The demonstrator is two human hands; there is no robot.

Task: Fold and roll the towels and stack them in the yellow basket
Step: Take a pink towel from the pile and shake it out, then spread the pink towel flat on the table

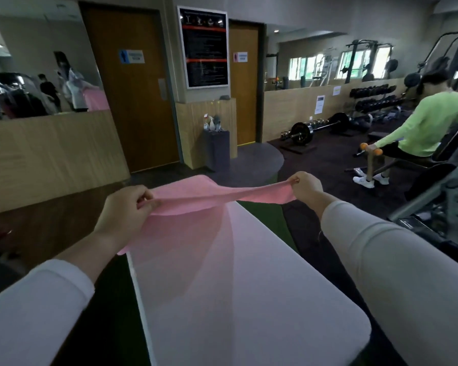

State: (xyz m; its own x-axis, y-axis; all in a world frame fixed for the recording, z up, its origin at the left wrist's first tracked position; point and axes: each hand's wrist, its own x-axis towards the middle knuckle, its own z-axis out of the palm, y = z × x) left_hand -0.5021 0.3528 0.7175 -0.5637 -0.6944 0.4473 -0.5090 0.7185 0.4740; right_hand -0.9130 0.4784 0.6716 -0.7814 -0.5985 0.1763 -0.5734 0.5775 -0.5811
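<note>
- Gym room: wooden doors (132, 88) at 11 and 12 o'clock with a black poster (203, 47) between them, a mirror (37, 62) at 10 o'clock, and a barbell (315, 128) on the dark floor at 1 o'clock.
- White table (249, 299) runs from 6 o'clock up to centre. Its long axis lies 12–6.
- Pink towel (196, 196) is held in the air over the table's far end, stretched between both hands. Its long axis lies 9–3, crossing the table's, and the right end sits slightly higher.
- Left hand (124, 207) is at the towel's 9 o'clock end, fingers and thumb curled, pinching the edge.
- Right hand (306, 187) is at the 3 o'clock end, pinching the bunched cloth.
- Towel's lower part is blurred over the table, so I cannot tell whether it touches the surface.
- Judgement: the next step is to lay the towel flat. The table lies toward 6 o'clock from the grip, and the left hand is lower and nearer to it.
- Yellow basket is not in view.
- Person in a green top (428, 122) is on a bench at 2 o'clock, well apart and not in the way.
</note>
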